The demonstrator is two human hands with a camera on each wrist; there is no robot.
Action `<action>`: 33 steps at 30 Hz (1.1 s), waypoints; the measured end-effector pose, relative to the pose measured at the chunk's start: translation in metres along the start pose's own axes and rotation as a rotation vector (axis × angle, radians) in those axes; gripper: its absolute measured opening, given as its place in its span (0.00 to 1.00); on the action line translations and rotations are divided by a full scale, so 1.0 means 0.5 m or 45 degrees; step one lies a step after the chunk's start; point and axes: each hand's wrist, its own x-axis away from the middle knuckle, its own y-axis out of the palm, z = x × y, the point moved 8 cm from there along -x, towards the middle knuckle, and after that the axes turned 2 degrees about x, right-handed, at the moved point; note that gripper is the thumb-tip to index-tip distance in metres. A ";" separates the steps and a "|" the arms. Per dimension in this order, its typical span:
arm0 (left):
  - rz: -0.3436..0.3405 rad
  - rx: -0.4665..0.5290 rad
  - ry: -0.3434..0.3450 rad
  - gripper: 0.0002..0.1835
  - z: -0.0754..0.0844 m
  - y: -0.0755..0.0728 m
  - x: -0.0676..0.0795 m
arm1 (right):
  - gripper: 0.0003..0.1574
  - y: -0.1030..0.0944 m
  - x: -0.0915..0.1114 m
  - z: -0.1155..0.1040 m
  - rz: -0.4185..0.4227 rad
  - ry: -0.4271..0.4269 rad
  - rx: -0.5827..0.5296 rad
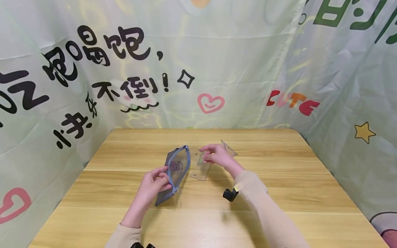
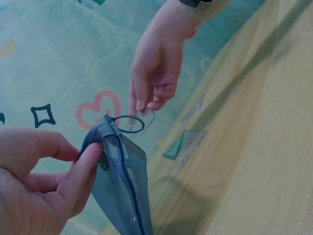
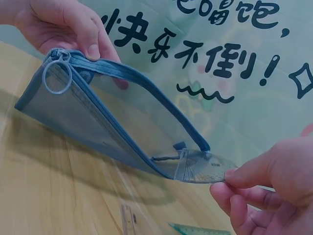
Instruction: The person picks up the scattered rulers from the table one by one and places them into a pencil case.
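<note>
My left hand (image 1: 155,182) pinches the edge of a blue zip pouch (image 3: 98,132), whose mouth gapes toward the right. A round purplish patch (image 1: 176,167) shows inside the pouch in the head view. Between thumb and fingers, my right hand (image 1: 218,156) pinches a clear protractor (image 3: 200,166) with printed markings. In the right wrist view, the protractor's far end overlaps the lower corner of the pouch's mouth. A ring pull (image 3: 57,77) hangs from the zip near the left fingers.
On the wooden table (image 1: 279,186), a clear set square (image 1: 229,148) lies beyond my right hand. Another clear ruler piece (image 1: 200,177) lies below that hand, near a green triangle (image 2: 176,146). Printed cloth (image 1: 242,62) hangs behind the table and at its sides.
</note>
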 end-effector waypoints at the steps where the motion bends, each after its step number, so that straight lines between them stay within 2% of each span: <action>1: 0.000 -0.001 -0.002 0.26 0.000 0.000 0.000 | 0.23 0.003 -0.001 0.000 -0.002 0.005 -0.004; 33: 0.001 -0.008 0.008 0.27 -0.002 0.006 -0.004 | 0.23 0.061 -0.035 -0.014 -0.015 0.098 -0.056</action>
